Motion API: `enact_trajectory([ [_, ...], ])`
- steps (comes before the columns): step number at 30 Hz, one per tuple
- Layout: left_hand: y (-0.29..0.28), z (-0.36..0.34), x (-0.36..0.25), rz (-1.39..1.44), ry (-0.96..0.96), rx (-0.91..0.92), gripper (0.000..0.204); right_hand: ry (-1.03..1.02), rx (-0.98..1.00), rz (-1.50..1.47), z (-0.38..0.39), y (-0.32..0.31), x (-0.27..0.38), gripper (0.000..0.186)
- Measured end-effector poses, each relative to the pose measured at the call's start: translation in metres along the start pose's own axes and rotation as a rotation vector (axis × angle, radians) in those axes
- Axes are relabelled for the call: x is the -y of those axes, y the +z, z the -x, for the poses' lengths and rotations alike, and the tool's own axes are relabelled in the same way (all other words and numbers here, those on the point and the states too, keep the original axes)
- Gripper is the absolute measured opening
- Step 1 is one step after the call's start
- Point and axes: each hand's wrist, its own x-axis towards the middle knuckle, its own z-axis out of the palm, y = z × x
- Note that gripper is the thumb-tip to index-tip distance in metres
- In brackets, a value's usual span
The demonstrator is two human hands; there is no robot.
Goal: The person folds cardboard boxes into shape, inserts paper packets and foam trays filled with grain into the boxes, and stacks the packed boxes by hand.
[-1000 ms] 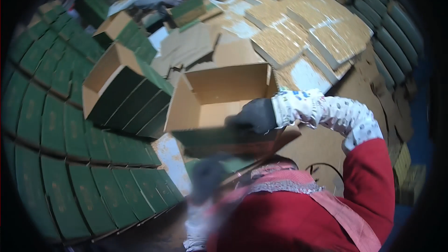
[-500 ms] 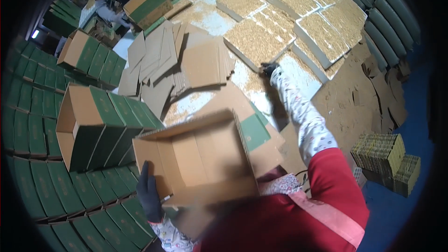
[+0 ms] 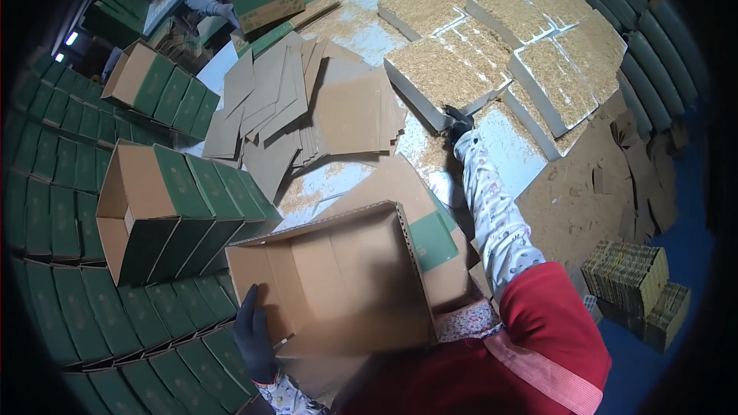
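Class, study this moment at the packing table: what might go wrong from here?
1. The left hand holds the open box at one side, so it might tilt.
2. The right hand is at the corner of a white-sided block; a jolt could shed its flaky tan topping.
3. The unevenly piled cardboard sheets could slide.

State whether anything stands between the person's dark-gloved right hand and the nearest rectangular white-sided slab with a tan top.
Nothing visible: the right hand is at the slab, apparently touching its near corner. The dark-gloved left hand touches the open brown cardboard box, nearer the body.
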Motion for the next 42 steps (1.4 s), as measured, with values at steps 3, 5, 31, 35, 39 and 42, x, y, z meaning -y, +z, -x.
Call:
enact_trajectory([
  [3, 0.001, 0.001, 0.000, 0.008, -0.019, 0.009, 0.036, -0.238, -0.427, 0.019, 0.008, 0.017, 0.021, 0.100],
  [5, 0.000, 0.001, 0.000, -0.016, 0.021, 0.021, 0.036, -0.234, -0.529, -0.103, 0.018, 0.035, 0.035, 0.085],
  [31, 0.031, -0.056, 0.017, 1.339, -0.145, 0.360, 0.049, -0.099, 0.942, 0.119, 0.389, 0.071, 0.206, 0.077],
  [35, 0.109, -0.088, 0.148, 1.140, 0.268, 0.209, 0.044, 0.249, 0.936, 0.114, 0.407, 0.070, 0.200, 0.085],
  [39, 0.050, -0.035, 0.049, 0.162, 0.852, -0.126, 0.050, 0.137, 0.949, 0.323, 0.381, 0.061, 0.176, 0.083],
  [42, 0.039, -0.018, 0.023, 0.341, 0.418, -0.016, 0.053, -0.099, 0.907, 0.906, 0.342, 0.054, 0.156, 0.077],
])
